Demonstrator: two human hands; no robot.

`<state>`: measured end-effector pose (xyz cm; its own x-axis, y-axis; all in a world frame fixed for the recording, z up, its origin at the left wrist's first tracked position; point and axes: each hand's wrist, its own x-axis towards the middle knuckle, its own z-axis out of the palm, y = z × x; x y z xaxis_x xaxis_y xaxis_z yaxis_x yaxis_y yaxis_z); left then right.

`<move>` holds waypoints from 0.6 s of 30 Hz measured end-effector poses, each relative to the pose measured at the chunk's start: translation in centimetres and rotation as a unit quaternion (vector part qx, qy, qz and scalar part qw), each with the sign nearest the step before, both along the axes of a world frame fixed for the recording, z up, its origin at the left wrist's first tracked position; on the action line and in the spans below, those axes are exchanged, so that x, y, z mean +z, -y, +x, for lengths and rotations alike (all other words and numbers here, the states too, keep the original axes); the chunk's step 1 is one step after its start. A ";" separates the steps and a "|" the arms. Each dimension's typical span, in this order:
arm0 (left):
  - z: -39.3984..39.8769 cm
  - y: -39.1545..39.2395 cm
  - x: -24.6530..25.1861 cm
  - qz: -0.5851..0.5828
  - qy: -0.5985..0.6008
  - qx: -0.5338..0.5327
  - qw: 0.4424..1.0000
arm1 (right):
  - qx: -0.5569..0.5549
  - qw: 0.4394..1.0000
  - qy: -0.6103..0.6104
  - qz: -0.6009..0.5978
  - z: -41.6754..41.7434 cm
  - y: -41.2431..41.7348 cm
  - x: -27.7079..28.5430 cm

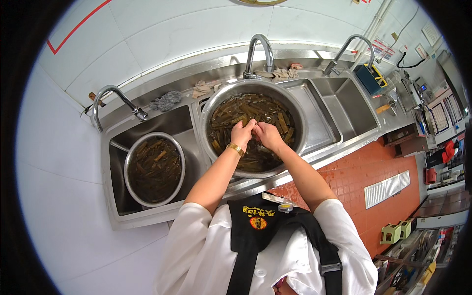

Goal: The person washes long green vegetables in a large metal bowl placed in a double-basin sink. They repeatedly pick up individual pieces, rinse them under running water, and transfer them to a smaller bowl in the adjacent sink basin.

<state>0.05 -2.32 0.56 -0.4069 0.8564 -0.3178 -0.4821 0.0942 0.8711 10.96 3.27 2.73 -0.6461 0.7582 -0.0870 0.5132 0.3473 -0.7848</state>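
Observation:
A large round metal basin [254, 175] stands over the middle of the steel sink unit, holding dark brown-green strips [258, 105], perhaps kelp, in liquid. Above its contents my left hand [242, 135], with a gold-coloured bracelet at the wrist, meets my right hand [268, 135] at the fingertips. The fingers of both are curled together; whatever may be pinched between them is too small or hidden to tell. To the left, a smaller round metal basin [127, 173] with similar strips sits in the left sink bowl.
Three curved faucets, left [114, 96], middle [260, 51] and right [350, 44], rise behind the basins. Grey mesh [166, 100] and cloths [201, 89] lie on the back ledge. A shallow tray [313, 114] and another sink bowl [346, 107] are at right. A person [447, 152] appears far right.

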 end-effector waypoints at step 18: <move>-4.3 3.1 -1.4 -0.035 0.121 0.088 0.988 | 0.138 0.971 0.073 -0.180 1.6 -1.5 -3.8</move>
